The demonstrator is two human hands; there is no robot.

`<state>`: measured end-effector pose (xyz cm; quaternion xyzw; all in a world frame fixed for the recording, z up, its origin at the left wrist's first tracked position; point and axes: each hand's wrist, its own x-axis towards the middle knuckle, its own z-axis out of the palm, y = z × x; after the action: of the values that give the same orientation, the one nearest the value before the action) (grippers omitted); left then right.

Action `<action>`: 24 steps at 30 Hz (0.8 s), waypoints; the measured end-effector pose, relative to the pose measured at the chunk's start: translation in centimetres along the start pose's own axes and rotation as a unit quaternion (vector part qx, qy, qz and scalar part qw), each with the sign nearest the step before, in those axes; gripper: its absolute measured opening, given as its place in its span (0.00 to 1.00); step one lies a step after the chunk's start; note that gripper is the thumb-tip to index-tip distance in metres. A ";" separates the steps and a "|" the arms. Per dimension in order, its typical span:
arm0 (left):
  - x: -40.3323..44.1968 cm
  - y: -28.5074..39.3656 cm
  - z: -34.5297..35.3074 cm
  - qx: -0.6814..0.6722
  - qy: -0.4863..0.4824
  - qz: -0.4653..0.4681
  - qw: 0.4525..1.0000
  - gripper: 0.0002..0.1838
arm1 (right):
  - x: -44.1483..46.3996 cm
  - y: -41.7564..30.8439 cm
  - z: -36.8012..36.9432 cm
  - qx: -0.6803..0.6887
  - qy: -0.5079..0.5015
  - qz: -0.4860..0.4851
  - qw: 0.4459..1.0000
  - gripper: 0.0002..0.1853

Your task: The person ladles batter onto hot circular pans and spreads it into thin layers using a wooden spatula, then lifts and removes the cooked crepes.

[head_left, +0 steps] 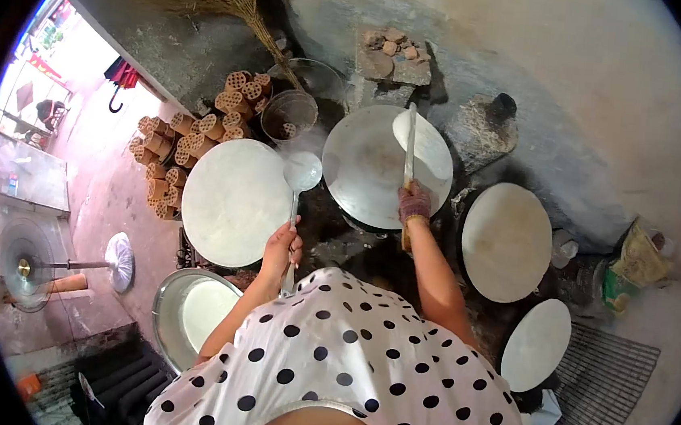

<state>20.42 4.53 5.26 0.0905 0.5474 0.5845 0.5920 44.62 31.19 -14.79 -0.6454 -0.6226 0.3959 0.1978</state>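
My left hand (278, 251) is closed around the handle of a metal ladle (303, 172). The ladle's round bowl, coated white, hangs between a white round disc (228, 203) and a grey round griddle (365, 162). In a knitted glove, my right hand (414, 203) grips a long flat stick (411, 142) over the right side of the griddle. Beside the stick's far part lies a white patch (400, 127), perhaps batter; whether the stick touches it I cannot tell. Near my left forearm stands a metal basin (160, 310) of white liquid (208, 314).
Perforated clay-coloured cylinders (201, 136) are stacked at the left, near a broom (256, 23). A second round white disc (506, 243) and a smaller one (537, 345) are at the right, beside a wire rack (610, 374). A fan (24, 266) stands far left.
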 end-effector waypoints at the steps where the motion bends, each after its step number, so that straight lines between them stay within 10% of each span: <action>1: -0.2 -0.2 0.1 -0.005 0.003 0.005 1.000 0.20 | -0.6 -0.8 -1.9 -0.033 -0.037 -0.032 0.998 0.24; 8: -3.1 -0.7 1.5 -0.028 0.032 0.016 0.999 0.17 | -3.8 0.9 -8.5 0.161 0.035 0.056 0.985 0.21; 10: -3.4 -1.7 1.6 -0.051 0.043 0.020 0.998 0.17 | -4.0 -1.7 -7.8 -0.107 0.037 0.089 0.990 0.22; 12: -3.9 -2.5 2.2 -0.069 0.050 0.016 0.996 0.18 | -3.7 -4.2 -6.9 -0.027 0.014 0.087 0.996 0.24; 17: -4.7 -3.9 3.4 -0.087 0.054 0.000 0.995 0.18 | 0.1 -6.9 -4.6 -0.208 -0.038 -0.028 0.977 0.26; 22: -6.0 -3.5 5.0 -0.081 0.073 -0.010 0.994 0.18 | 0.5 -5.3 -11.0 -0.022 -0.181 -0.072 0.981 0.26; 24: -7.2 -3.7 5.4 -0.093 0.067 0.002 0.993 0.19 | 0.8 -3.2 -11.8 -0.049 -0.026 0.028 0.998 0.25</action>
<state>28.71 0.59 8.52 -0.0029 0.5289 0.6389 0.5587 51.47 35.28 -5.45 -0.6608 -0.6281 0.3868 0.1389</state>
